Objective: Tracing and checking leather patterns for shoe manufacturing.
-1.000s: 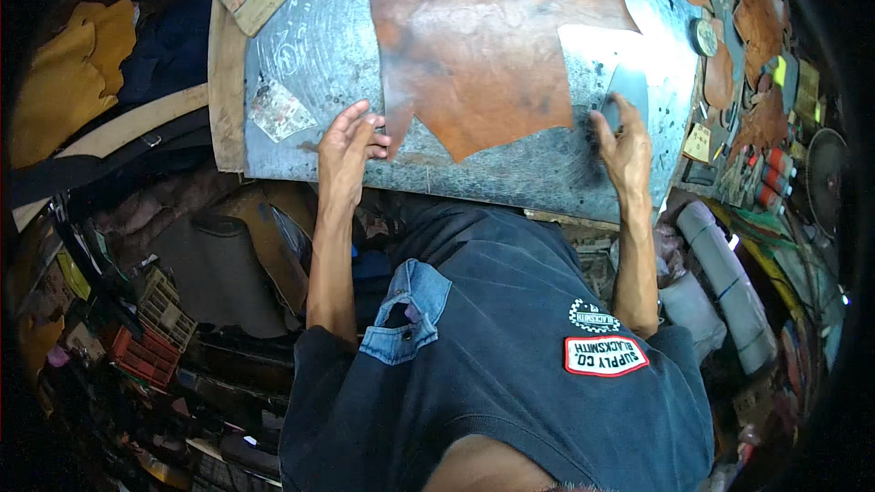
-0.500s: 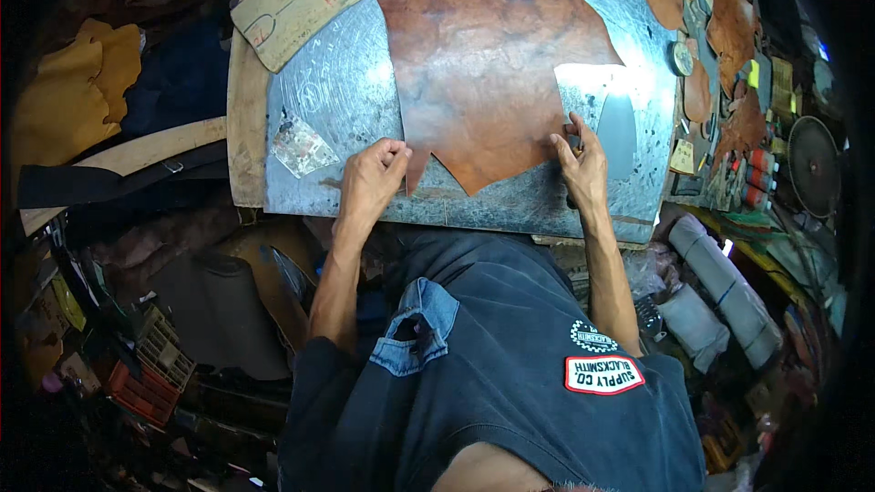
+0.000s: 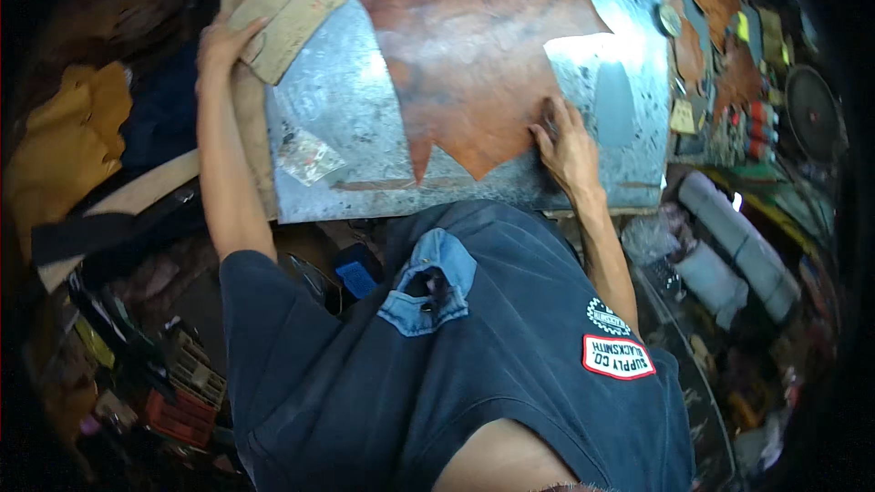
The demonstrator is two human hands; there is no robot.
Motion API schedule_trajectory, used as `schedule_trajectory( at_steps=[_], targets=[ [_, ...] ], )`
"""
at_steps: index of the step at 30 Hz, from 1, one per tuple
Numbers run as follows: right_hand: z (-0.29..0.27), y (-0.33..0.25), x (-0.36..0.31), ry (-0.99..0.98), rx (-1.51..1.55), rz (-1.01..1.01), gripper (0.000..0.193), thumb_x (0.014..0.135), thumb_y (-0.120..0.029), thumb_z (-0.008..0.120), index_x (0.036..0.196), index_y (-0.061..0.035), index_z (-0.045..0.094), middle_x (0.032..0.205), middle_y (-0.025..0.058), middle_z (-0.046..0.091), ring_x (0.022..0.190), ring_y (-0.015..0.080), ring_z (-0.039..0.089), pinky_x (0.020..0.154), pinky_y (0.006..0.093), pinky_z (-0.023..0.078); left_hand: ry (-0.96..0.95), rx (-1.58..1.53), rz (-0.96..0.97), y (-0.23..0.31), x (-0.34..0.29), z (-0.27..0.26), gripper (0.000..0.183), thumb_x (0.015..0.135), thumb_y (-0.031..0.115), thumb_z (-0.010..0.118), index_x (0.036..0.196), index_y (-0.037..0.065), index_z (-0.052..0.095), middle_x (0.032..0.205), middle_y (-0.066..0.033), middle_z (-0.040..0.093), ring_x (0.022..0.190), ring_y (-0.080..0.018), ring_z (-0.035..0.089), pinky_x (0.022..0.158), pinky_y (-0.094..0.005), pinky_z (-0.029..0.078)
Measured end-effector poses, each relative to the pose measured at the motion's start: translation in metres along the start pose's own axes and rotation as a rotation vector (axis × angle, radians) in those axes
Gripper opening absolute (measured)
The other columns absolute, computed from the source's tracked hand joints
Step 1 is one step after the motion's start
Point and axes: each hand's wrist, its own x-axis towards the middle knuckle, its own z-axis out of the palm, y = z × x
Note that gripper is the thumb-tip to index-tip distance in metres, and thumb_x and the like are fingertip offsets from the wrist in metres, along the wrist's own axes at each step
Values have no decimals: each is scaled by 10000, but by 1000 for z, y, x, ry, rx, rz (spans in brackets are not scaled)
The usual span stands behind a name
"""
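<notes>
A large brown piece of leather (image 3: pixel 465 55) with a notched lower edge lies on the scratched metal tabletop (image 3: pixel 342 82). Beside its lower right edge is my right hand (image 3: pixel 567 150), with fingers curled and a small dark thing, too unclear to name, showing near the fingertips. At the table's far left my left hand (image 3: pixel 223 47) reaches up to a tan pattern board (image 3: pixel 310 5). The thumb touches the board's edge and stands apart from the fingers, which partly go out of sight near the table's rim. The board overlaps the leather's upper left.
A small clear packet (image 3: pixel 308 157) lies on the metal at left. A grey oval piece (image 3: pixel 613 105) lies right of the leather. A round tin (image 3: pixel 670 20), leather scraps and red-capped bottles (image 3: pixel 761 132) crowd the right side. Yellow leather (image 3: pixel 77 118) hangs at left.
My left hand has left the leather's lower left corner and moved up and left to the tan board. My right hand stays by the leather's right edge. The view has shifted slightly.
</notes>
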Motion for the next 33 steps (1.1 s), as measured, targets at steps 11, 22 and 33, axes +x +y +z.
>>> schedule_trajectory(
  at_steps=[11, 22, 33],
  targets=[
    [-15, 24, 19, 36, 334, 67, 481, 906, -298, 645, 1281, -6, 571, 1189, 205, 636, 734, 279, 653, 617, 358, 533, 203, -1398, 99, 22, -41, -91, 341, 918, 39, 620, 1251, -13, 566, 1125, -111, 645, 1009, -177, 618, 921, -319, 485],
    [-40, -7, -13, -662, 1731, 264, 640, 979, -547, 417, 1243, 19, 558, 964, 177, 707, 374, 26, 416, 322, 181, 418, -22, -1862, 468, 92, -170, -90, 253, 935, 55, 607, 1187, 47, 584, 1074, -113, 647, 983, -191, 621, 929, -349, 481],
    [-37, -70, -59, -1180, 1050, 1, 598, 907, -376, 653, 1317, 41, 526, 972, 96, 708, 507, 58, 502, 429, 211, 390, -37, -2119, 550, 89, -262, -62, 150, 918, 125, 633, 1062, 148, 599, 814, 20, 530, 760, -145, 443, 796, -314, 358]
  ],
)
